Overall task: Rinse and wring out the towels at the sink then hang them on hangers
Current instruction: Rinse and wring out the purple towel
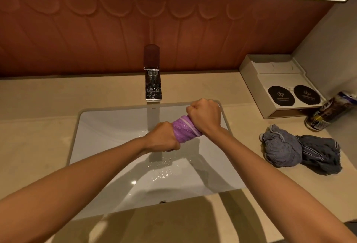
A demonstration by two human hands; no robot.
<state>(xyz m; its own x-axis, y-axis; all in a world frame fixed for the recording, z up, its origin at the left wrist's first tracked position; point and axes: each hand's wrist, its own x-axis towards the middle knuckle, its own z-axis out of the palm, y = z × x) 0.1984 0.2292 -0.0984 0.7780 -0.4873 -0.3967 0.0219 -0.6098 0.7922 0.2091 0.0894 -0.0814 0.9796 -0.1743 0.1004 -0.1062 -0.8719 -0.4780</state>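
Gripping the purple towel (185, 130) from both ends, I have my left hand (161, 138) and my right hand (205, 115) each closed in a tight fist around it, with only a short twisted stretch of cloth showing between them. I hold the towel in the air above the white sink (108, 127), just in front of the chrome faucet (153, 84), the right fist higher and nearer the far rim. Drops and a thin film of water lie on the basin floor below my hands. A grey towel (301, 153) sits bunched and twisted on the beige counter (38, 136) to the right of the sink, well apart from my hands. Behind it stand a white box (270, 80) and a dark can (324, 114) near the corner wall
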